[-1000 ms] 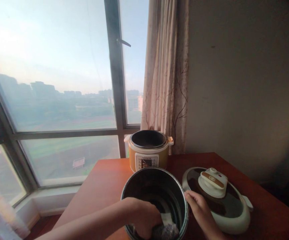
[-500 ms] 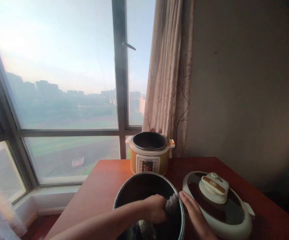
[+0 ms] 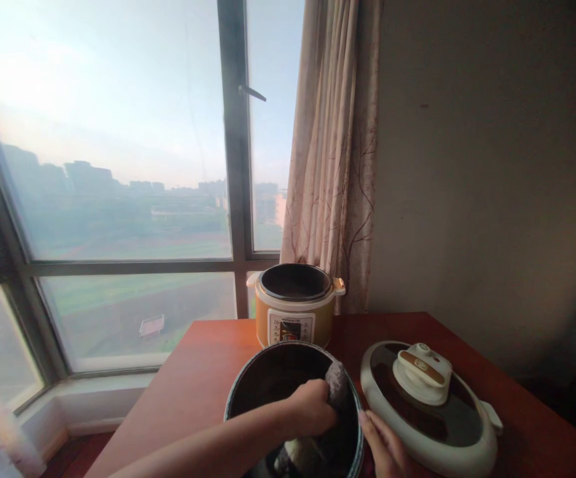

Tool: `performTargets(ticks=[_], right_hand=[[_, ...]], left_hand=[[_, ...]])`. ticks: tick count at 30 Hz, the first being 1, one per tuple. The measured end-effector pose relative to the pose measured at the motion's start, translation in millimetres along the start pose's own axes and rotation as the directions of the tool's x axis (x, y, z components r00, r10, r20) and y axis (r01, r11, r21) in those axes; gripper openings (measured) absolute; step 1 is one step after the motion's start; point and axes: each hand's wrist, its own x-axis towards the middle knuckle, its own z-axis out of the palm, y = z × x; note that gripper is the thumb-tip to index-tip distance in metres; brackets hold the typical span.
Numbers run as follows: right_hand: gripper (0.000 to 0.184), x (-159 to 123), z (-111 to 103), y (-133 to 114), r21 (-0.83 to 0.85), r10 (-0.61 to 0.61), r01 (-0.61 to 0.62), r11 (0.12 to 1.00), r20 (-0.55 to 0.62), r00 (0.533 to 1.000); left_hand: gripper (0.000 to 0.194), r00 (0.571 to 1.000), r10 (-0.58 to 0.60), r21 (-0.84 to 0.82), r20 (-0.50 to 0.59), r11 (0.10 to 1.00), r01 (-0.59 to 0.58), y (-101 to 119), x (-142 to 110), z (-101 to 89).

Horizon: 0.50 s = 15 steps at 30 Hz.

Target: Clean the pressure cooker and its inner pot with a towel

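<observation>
A dark inner pot (image 3: 262,375) with a pale rim is held tilted toward me at the bottom middle. My left hand (image 3: 312,406) reaches inside it, fingers closed round a grey cloth (image 3: 336,382) that presses against the right inner wall near the rim. My right hand (image 3: 383,443) grips the pot's right edge, the thumb side at the rim and the other fingers partly hidden. A whitish patch shows low inside the pot below my left wrist; I cannot tell whether it is a reflection.
Behind the pot stands a yellow and white electric cooker (image 3: 292,312), its top uncovered. A cream cooker lid (image 3: 430,411) with a handle lies on the red-brown table (image 3: 178,385) at right. A window (image 3: 133,166) and a curtain (image 3: 325,146) are behind.
My left hand and the grey cloth have moved up a little along the pot's inner wall. My right hand has slid lower along the rim, its fingers now more curled.
</observation>
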Motion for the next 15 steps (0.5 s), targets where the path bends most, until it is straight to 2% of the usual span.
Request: performTargets(ticks=[3, 5, 6, 8, 11, 13, 15], right_hand=[[0.047, 8, 1, -11, 0.042, 0.037, -0.039, 0.998, 0.025, 0.999], [0.041, 14, 2, -21, 0.086, 0.029, -0.035, 0.996, 0.078, 0.997], [0.038, 16, 3, -27, 0.108, 0.008, -0.020, 0.994, 0.110, 0.994], [0.039, 22, 6, -35, 0.144, -0.041, 0.017, 0.989, 0.167, 0.985], [0.045, 29, 11, -42, 0.180, -0.074, 0.033, 0.983, 0.225, 0.971], [0.047, 33, 14, -42, 0.191, -0.072, 0.022, 0.981, 0.256, 0.964], [0.048, 34, 17, -42, 0.187, -0.066, 0.018, 0.982, 0.255, 0.965]], left_hand=[[0.037, 0.996, 0.051, 0.191, 0.079, 0.979, -0.065, 10, -17, 3.6], [0.037, 0.977, 0.095, 0.357, 0.190, 0.921, -0.159, 15, -30, -0.9], [0.037, 0.955, 0.122, 0.439, 0.269, 0.868, -0.234, 17, -36, -5.6], [0.040, 0.876, 0.177, 0.540, 0.448, 0.727, -0.424, 18, -46, -18.2], [0.042, 0.741, 0.228, 0.542, 0.632, 0.554, -0.632, 15, -55, -34.2], [0.041, 0.711, 0.233, 0.539, 0.664, 0.510, -0.671, 11, -57, -36.8], [0.040, 0.725, 0.252, 0.556, 0.641, 0.499, -0.665, 5, -56, -32.0]])
